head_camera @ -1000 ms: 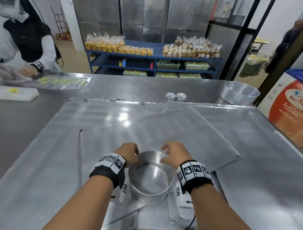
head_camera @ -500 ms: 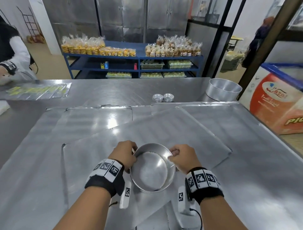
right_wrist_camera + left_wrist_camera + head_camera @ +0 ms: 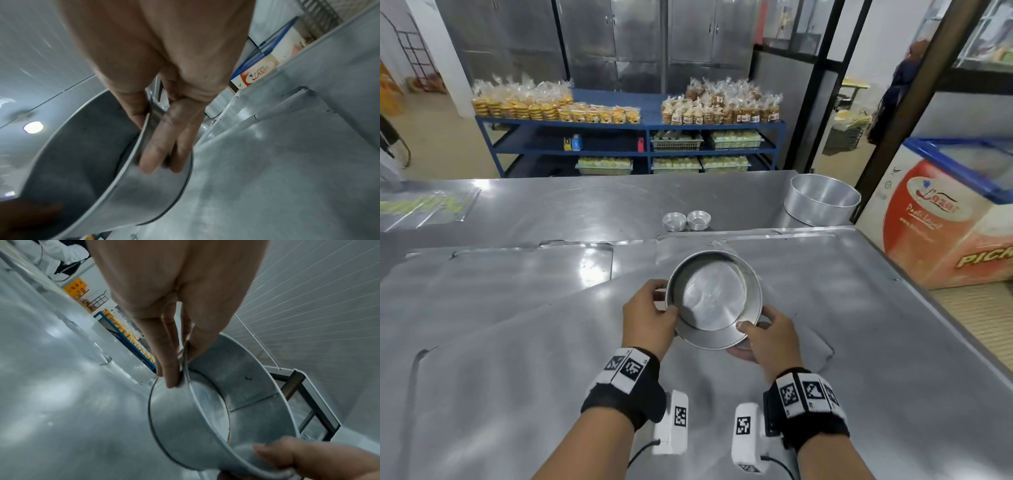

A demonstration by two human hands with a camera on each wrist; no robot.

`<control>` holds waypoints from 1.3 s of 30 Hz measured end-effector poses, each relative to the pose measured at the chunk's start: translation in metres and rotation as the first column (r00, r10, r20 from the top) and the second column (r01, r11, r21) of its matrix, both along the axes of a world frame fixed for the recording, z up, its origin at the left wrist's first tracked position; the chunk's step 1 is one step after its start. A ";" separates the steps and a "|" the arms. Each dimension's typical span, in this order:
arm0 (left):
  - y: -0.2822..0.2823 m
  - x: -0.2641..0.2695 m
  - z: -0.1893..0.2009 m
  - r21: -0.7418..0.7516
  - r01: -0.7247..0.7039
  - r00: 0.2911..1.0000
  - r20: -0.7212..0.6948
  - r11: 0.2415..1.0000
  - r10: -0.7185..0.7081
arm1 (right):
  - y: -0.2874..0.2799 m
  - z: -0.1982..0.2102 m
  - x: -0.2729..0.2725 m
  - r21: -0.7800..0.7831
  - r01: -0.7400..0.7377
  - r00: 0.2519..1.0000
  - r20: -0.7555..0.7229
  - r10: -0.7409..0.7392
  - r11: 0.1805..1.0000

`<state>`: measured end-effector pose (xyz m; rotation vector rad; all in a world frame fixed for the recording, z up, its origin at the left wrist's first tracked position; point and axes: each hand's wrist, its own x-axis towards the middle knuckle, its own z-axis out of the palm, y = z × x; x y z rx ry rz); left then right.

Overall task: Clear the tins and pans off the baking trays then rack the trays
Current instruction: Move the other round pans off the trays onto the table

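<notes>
A round metal cake pan [image 3: 714,298] hangs tilted above the baking trays, open side toward me. My left hand [image 3: 650,317] pinches its left rim, thumb inside and fingers outside, as the left wrist view shows on the pan [image 3: 205,410]. My right hand [image 3: 763,337] grips the near right rim, fingers curled under the pan wall [image 3: 123,170]. Several flat baking trays [image 3: 517,342] overlap on the steel table. A larger round pan [image 3: 822,198] and two small tins [image 3: 686,220] stand at the far side.
A chest freezer [image 3: 945,219] stands to the right of the table. Blue shelving [image 3: 630,137] with bagged baked goods lies beyond the table. Plastic sleeves [image 3: 424,205] lie at the far left of the table.
Both hands have lifted the pan off the near tray and carried it forward and to the right, tilting it. My view has turned to the right, and the person at far left has left the head view.
</notes>
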<state>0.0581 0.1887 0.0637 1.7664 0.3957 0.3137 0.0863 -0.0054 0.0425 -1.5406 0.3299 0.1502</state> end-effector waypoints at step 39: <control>-0.136 0.501 -0.096 -0.164 0.101 0.983 -0.135 0.981 -0.123 | -0.140 -0.074 0.514 -0.091 -0.192 0.972 0.119 0.202 0.977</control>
